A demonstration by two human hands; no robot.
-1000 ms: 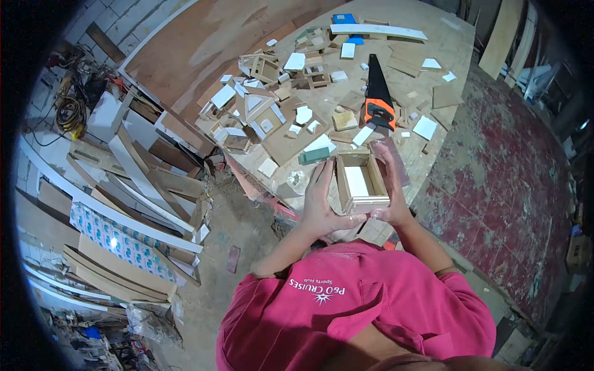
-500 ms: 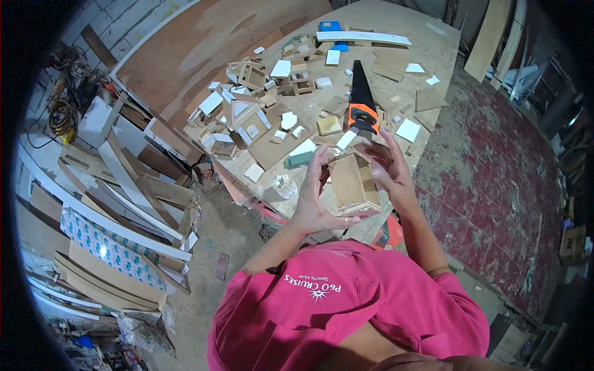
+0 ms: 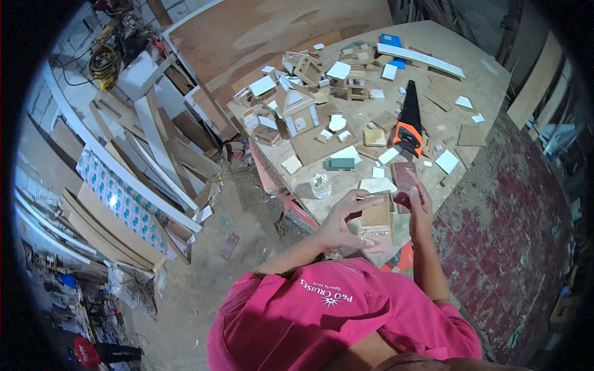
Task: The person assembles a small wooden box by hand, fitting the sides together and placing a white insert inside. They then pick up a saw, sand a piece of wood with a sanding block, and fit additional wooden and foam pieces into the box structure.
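A small wooden box [image 3: 375, 216] stands at the near edge of the table, with my left hand [image 3: 349, 221] gripping it between thumb and fingers. My right hand [image 3: 419, 207] is closed on a flat reddish-brown strip [image 3: 405, 178] that looks like sandpaper, just right of the box. Beyond the box lies a white board piece [image 3: 377, 186]. A clear glass jar [image 3: 320, 185] and a green block [image 3: 338, 164] sit to the left of it. Farther off rests a handsaw [image 3: 409, 120] with an orange and black handle.
Little wooden house models [image 3: 296, 111] and scattered offcuts cover the far left of the table [image 3: 489, 74]. A long white strip [image 3: 421, 60] lies over a blue object [image 3: 390, 41] at the back. Boards [image 3: 133, 185] lean at the left, beside a reddish piece [image 3: 229, 246] on the floor.
The view has swung, so the table sits farther right. Both hands were around the box; now my left hand keeps it and my right hand has the reddish-brown strip.
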